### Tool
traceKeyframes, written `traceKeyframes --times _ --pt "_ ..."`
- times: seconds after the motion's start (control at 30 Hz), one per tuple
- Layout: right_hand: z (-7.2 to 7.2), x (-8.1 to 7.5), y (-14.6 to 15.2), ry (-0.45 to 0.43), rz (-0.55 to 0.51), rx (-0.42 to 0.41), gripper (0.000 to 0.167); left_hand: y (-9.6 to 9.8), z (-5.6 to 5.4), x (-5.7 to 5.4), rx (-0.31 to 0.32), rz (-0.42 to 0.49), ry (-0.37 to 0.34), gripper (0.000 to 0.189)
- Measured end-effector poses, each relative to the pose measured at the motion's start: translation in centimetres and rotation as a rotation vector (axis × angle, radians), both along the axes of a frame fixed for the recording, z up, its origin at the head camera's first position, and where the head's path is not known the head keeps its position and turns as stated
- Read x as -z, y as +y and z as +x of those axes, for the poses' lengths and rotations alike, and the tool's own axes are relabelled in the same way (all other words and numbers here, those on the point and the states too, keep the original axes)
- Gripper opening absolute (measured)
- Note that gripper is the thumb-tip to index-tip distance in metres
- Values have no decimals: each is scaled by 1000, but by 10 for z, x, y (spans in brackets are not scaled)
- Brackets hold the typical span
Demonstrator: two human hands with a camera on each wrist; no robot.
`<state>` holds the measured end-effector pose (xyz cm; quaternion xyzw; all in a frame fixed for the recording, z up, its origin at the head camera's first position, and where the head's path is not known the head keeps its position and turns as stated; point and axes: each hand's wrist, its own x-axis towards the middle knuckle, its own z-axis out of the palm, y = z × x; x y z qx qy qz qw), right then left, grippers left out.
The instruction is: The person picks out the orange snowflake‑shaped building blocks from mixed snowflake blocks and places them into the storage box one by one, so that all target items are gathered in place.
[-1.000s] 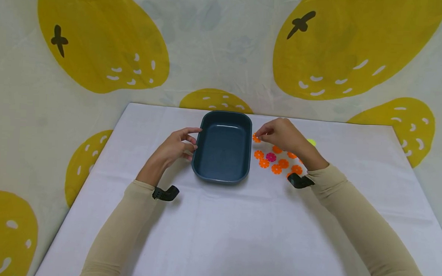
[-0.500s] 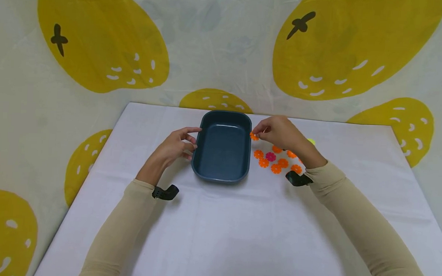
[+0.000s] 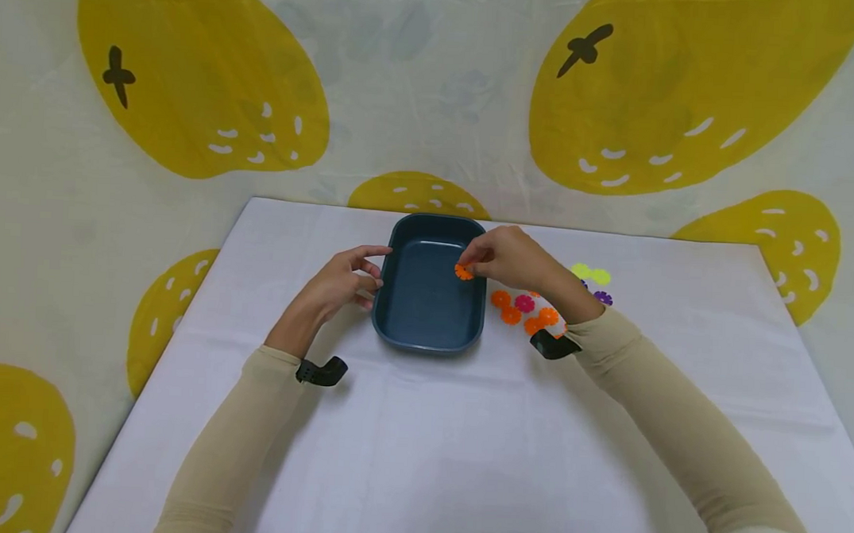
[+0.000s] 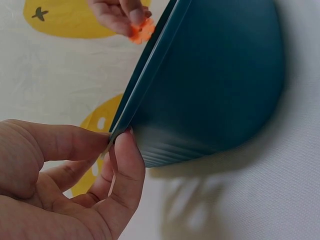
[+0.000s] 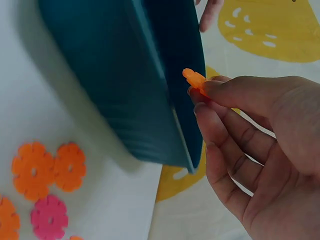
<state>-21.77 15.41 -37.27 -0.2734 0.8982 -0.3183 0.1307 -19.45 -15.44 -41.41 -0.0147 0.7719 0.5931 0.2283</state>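
Note:
A deep blue-green rectangular plastic bin (image 3: 429,298) stands on the white table. At its left rim, my left hand (image 3: 336,282) pinches the edge between thumb and fingers, as the left wrist view of this hand (image 4: 95,180) shows. My right hand (image 3: 509,258) is over the bin's right rim. Between thumb and fingertips it pinches an orange notched disc (image 3: 463,272), held above the bin's inside. The disc (image 5: 194,79) is seen nearly edge-on in the right wrist view. Right of the bin lie several orange notched discs (image 3: 511,315) and a pink notched disc (image 3: 525,303).
Yellow-green discs (image 3: 590,274) and purple discs (image 3: 602,297) lie farther right, partly hidden by the right forearm. The table (image 3: 404,456) has a white cloth. Behind its far edge hangs a pale curtain (image 3: 434,100) printed with large yellow fruit.
My right hand has lifted the orange disc off the table and carried it left over the bin's rim. My left hand has stayed at the bin's left rim.

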Motion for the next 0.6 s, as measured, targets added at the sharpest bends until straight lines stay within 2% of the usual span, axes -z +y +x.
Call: traceKeyframes --times 0.33,0.6 --pt "-3 -4 -18 -48 11 -104 16 -1 -1 2 -2 -2 -5 61" --pt "-8 -2 -29 -87 61 -192 17 -1 -2 3 -5 -2 0 60"
